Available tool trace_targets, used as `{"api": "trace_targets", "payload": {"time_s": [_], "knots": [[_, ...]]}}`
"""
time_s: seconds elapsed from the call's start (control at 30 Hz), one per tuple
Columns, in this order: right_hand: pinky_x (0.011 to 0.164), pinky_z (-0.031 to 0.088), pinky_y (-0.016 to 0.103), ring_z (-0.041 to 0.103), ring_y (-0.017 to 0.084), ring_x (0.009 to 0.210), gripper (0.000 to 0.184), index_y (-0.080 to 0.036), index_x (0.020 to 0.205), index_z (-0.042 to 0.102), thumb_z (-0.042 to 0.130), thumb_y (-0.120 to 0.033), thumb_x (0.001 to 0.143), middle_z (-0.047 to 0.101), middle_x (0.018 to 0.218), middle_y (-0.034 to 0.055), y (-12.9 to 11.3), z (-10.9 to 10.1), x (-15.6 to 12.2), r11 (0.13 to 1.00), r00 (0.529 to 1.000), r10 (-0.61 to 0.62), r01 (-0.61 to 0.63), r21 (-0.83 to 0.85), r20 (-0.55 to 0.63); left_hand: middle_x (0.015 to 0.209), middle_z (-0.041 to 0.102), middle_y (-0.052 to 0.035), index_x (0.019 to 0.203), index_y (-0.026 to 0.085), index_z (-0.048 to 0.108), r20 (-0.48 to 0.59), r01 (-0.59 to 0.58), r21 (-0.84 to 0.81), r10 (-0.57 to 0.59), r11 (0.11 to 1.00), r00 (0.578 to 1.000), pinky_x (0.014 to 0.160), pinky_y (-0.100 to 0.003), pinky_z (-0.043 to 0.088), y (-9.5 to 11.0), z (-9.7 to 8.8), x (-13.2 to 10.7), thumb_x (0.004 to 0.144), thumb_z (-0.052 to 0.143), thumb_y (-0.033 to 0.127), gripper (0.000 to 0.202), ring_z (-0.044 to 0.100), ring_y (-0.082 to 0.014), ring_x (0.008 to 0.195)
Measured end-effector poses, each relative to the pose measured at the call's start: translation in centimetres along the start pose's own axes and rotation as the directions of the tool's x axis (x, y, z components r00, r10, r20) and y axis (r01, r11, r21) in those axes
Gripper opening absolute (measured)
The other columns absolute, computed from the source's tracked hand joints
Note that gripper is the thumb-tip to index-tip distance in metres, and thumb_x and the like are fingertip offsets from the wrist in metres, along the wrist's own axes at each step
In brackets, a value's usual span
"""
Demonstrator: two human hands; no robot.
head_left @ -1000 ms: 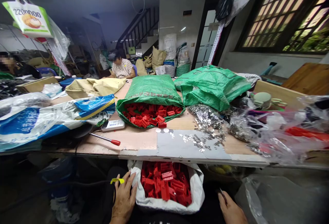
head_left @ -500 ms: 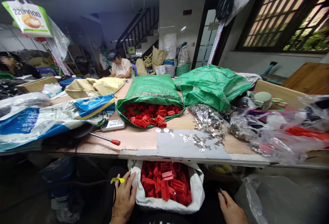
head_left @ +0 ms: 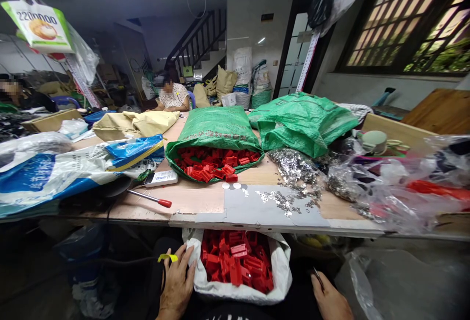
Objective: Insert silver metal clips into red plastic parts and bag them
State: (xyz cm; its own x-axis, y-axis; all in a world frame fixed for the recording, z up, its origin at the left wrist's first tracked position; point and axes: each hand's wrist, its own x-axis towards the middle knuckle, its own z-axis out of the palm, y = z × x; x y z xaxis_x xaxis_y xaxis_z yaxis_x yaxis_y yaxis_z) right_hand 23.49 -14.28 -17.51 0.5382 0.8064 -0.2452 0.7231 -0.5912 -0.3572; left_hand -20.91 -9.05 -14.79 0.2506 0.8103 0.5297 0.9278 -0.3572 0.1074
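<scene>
My left hand (head_left: 176,283) lies flat and open against the left side of a white bag (head_left: 279,271) in my lap, fingers spread on its rim. The bag is full of red plastic parts (head_left: 237,260). A yellow tie (head_left: 167,258) sits by my fingertips. My right hand (head_left: 330,300) rests at the bottom right of the bag with a thin dark tool (head_left: 317,278) sticking up from it; its fingers are mostly hidden. On the table, an open green sack (head_left: 215,129) spills more red parts (head_left: 215,163).
Small silvery metal pieces (head_left: 290,197) are strewn over the table's front. A red-handled screwdriver (head_left: 152,198) and a white calculator (head_left: 160,178) lie to the left, beside blue-white sacks (head_left: 55,173). Another green sack (head_left: 301,121) and clear bags (head_left: 396,187) fill the right. A person (head_left: 172,95) sits at the far end.
</scene>
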Motion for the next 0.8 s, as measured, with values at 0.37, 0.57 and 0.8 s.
{"api": "trace_targets", "payload": {"time_s": [0.37, 0.57, 0.8], "knots": [[0.073, 0.051, 0.034, 0.069, 0.03, 0.09, 0.058, -0.021, 0.123, 0.06, 0.023, -0.051, 0.09, 0.074, 0.099, 0.0093, 0.18, 0.14, 0.1, 1.0, 1.0, 0.009, -0.009, -0.008, -0.008, 0.125, 0.063, -0.008, 0.125, 0.022, 0.057, 0.01, 0.012, -0.024, -0.011, 1.0, 1.0, 0.11, -0.046, 0.025, 0.02, -0.02, -0.03, 0.092, 0.049, 0.03, 0.035, 0.057, -0.0232, 0.116], [0.072, 0.051, 0.033, 0.069, 0.029, 0.088, 0.057, -0.022, 0.122, 0.06, 0.022, -0.05, 0.09, 0.074, 0.098, 0.01, 0.01, 0.04, 0.01, 1.0, 1.0, 0.003, -0.003, -0.007, -0.009, 0.125, 0.063, -0.0068, 0.126, 0.023, 0.056, 0.012, 0.013, -0.037, -0.013, 0.999, 1.0, 0.11, -0.045, 0.024, 0.06, -0.2, 0.05, 0.091, 0.05, 0.029, 0.036, 0.057, -0.0228, 0.116], [0.075, 0.051, 0.035, 0.068, 0.03, 0.092, 0.059, -0.02, 0.123, 0.059, 0.022, -0.05, 0.089, 0.072, 0.103, 0.0107, 0.23, 0.28, 0.22, 1.0, 1.0, 0.002, -0.002, -0.001, -0.011, 0.125, 0.063, -0.0069, 0.126, 0.021, 0.055, 0.009, 0.009, -0.044, -0.008, 0.999, 1.0, 0.11, -0.045, 0.023, 0.18, -0.34, 0.18, 0.092, 0.049, 0.028, 0.036, 0.056, -0.0228, 0.116]]}}
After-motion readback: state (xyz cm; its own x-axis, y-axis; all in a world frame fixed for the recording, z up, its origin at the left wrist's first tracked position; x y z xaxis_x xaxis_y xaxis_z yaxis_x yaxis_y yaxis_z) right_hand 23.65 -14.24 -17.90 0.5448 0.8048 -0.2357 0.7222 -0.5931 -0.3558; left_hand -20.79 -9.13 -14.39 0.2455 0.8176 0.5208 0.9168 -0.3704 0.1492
